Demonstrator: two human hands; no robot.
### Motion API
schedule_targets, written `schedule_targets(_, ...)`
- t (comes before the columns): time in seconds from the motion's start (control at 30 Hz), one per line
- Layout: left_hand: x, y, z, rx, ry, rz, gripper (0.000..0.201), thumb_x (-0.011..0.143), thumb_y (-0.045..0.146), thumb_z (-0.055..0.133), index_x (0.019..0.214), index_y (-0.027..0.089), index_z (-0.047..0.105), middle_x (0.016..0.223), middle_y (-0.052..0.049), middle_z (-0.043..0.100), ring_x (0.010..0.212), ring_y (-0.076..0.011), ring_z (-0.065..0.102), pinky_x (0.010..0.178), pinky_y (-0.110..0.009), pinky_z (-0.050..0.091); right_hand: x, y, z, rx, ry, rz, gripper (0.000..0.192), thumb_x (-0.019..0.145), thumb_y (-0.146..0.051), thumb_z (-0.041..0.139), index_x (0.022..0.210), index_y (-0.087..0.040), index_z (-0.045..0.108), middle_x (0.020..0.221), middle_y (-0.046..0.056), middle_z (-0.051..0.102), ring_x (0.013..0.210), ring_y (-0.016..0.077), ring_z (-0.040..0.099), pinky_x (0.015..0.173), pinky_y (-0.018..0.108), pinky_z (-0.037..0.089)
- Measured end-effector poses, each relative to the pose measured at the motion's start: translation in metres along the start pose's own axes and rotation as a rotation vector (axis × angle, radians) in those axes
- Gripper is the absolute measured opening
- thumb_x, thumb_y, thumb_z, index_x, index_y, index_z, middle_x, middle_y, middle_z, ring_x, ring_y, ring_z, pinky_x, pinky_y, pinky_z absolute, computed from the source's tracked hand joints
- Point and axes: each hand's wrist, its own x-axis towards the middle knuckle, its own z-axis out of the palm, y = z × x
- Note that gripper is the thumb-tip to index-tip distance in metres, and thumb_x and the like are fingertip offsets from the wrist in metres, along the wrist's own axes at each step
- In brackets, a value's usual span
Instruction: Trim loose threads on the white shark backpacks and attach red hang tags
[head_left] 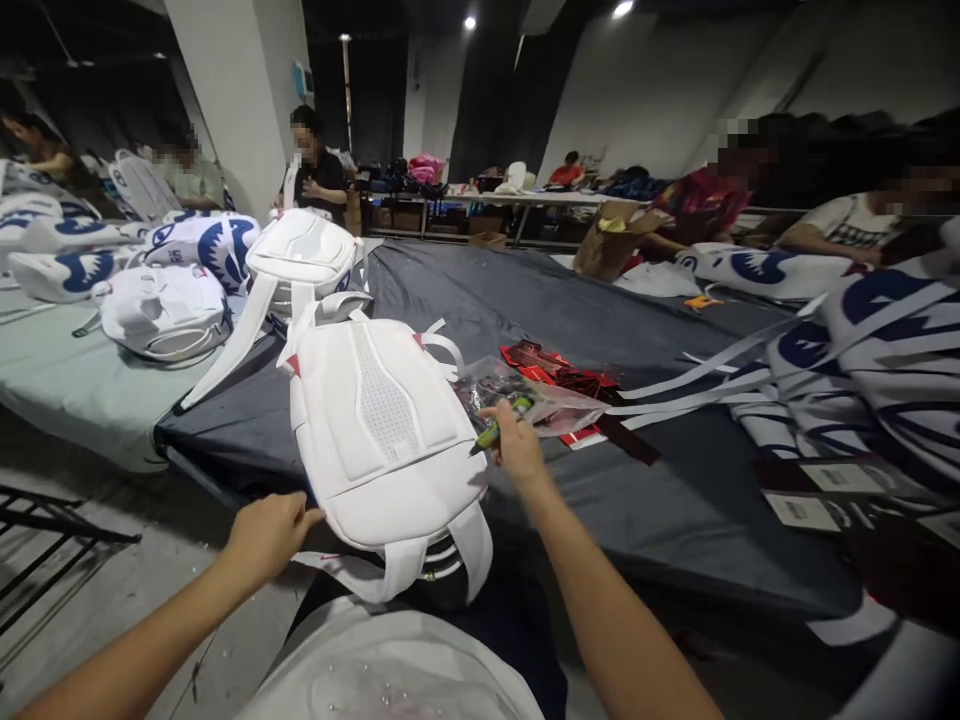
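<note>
Right hand [517, 447] closed round a small green tool [501, 428], maybe a lighter or snips, cannot tell which; it hovers just off the right edge of the white backpack [382, 430], over a clear plastic bag [540, 400]; left hand [268, 535] partly curled, fingers touching the pack's lower left corner near a loose strap, holding nothing else. The backpack lies back-panel up on the near edge of the dark counter [525, 300], its bottom end and straps hanging over toward the person's lap. Judgement: this pack looks mid-check, tool in hand, nothing on it visibly trimmed or tagged yet; how much of it is done cannot be told. Outward: red tags [559, 365] under and beside the bag; a second white backpack [304, 255] just behind the first; another white one [165, 310] on the pale counter at left; blue-and-white printed packs [885, 350] piled at right with long white straps trailing across; other people seated at the far sides, their hands well apart from these.
</note>
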Motion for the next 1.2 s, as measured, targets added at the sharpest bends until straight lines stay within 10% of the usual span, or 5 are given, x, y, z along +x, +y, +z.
schedule_targets(0.23,0.075,0.066,0.038,0.338,-0.096,1.101,0.099,0.08,0.08,0.052,0.156,0.02,0.03,0.16,-0.025,0.03,0.15,-0.042,0.026,0.118,-0.064,0.024,-0.021,0.0,0.051,0.065,0.054,-0.338,0.054,0.095,-0.049,0.051,0.138,-0.018,0.058,0.123,0.013,0.069,0.105,0.0236,0.068,0.091,0.038,0.055)
schedule_targets(0.5,0.019,-0.012,0.189,0.418,0.148,1.16,0.078,0.089,0.067,0.049,0.147,0.015,0.049,0.143,-0.024,0.055,0.135,-0.0439,0.049,0.107,-0.058,0.045,0.015,0.03,0.035,-0.223,0.274,-0.138,0.047,0.095,-0.044,0.046,0.128,-0.014,0.062,0.118,0.016,0.071,0.103,0.0282,0.068,0.09,0.041,0.053)
schedule_targets(0.77,0.097,0.1,0.017,0.309,0.475,1.396,0.044,0.094,0.036,0.056,0.13,0.012,0.059,0.126,-0.019,0.066,0.126,-0.0316,0.054,0.109,-0.051,0.041,-0.049,0.042,0.051,-0.498,0.409,-0.55,0.04,0.101,-0.041,0.051,0.125,-0.01,0.061,0.104,0.016,0.075,0.079,0.0234,0.074,0.069,0.029,0.053)
schedule_targets(0.87,0.127,0.149,-0.034,0.584,0.271,1.434,0.046,0.091,0.048,0.061,0.115,0.009,0.064,0.116,-0.02,0.066,0.11,-0.0298,0.059,0.098,-0.045,0.044,-0.05,0.044,0.049,-0.516,0.474,-0.719,0.032,0.101,-0.033,0.055,0.122,-0.01,0.061,0.1,0.016,0.076,0.073,0.0216,0.073,0.065,0.027,0.052)
schedule_targets(1.2,0.031,0.192,-0.057,0.47,0.016,1.287,0.024,0.086,0.043,0.072,0.093,0.02,0.069,0.084,-0.006,0.072,0.083,-0.0225,0.066,0.064,-0.035,0.041,-0.077,0.009,-0.046,-0.629,0.421,-0.57,0.048,0.095,-0.061,0.049,0.113,-0.022,0.07,0.097,0.012,0.074,0.064,0.022,0.066,0.057,0.033,0.046)
